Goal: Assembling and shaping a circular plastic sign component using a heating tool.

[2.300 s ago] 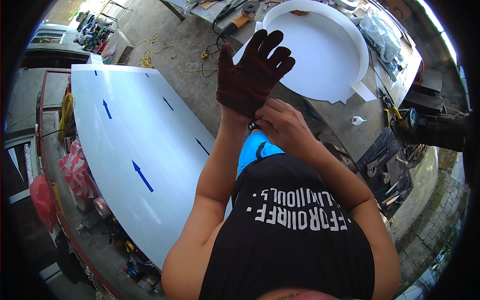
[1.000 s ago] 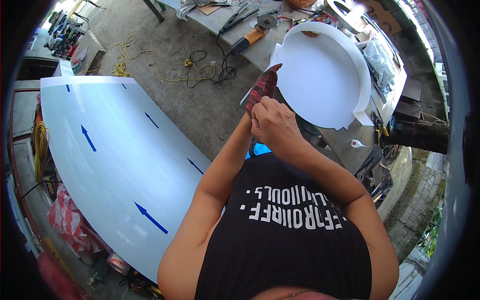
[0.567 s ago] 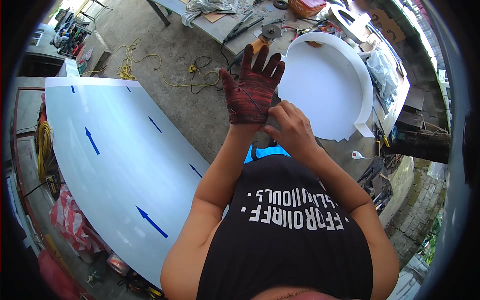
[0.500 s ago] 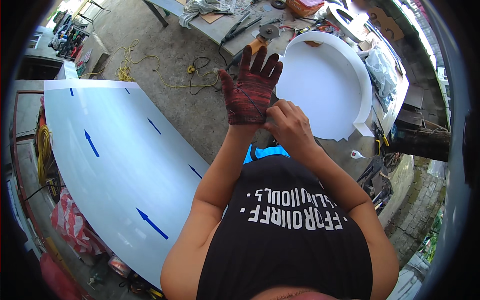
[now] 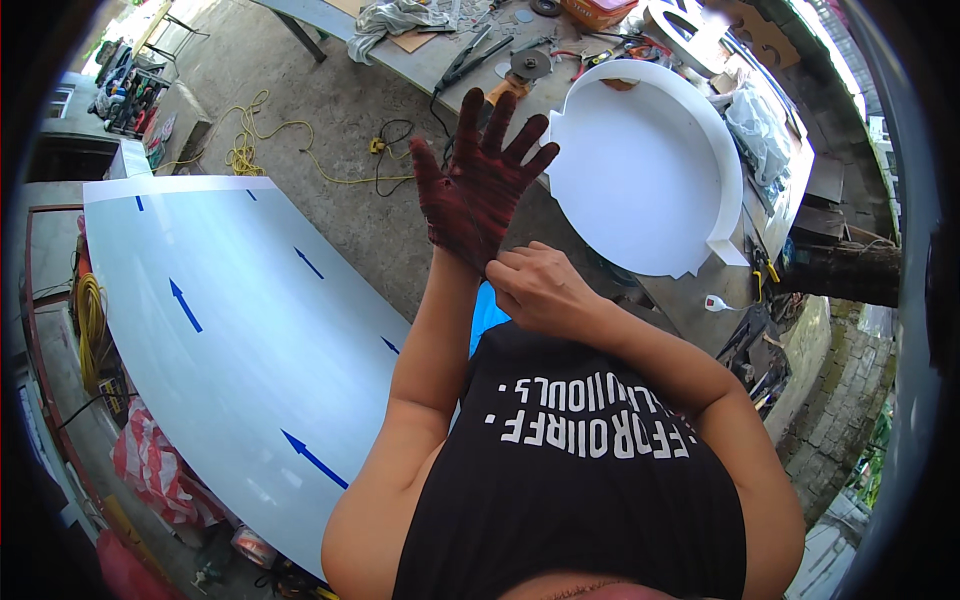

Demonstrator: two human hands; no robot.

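Note:
My left hand is raised in front of me, fingers spread wide, wearing a dark red knit glove. My bare right hand pinches the cuff of that glove at the left wrist. Behind the hands, a large white round tray-like form with a raised rim lies on a workbench. A big white sheet with blue arrows stretches across the left side below my left arm.
A workbench at the top holds an angle grinder, pliers, rags and scraps. Yellow cord and black cable lie on the concrete floor. Red-and-white bags sit lower left. Tools lie at right near a stone wall.
The gloved left hand has opened from a narrow edge-on pose to spread fingers and risen slightly; my right hand has stayed at the glove's cuff.

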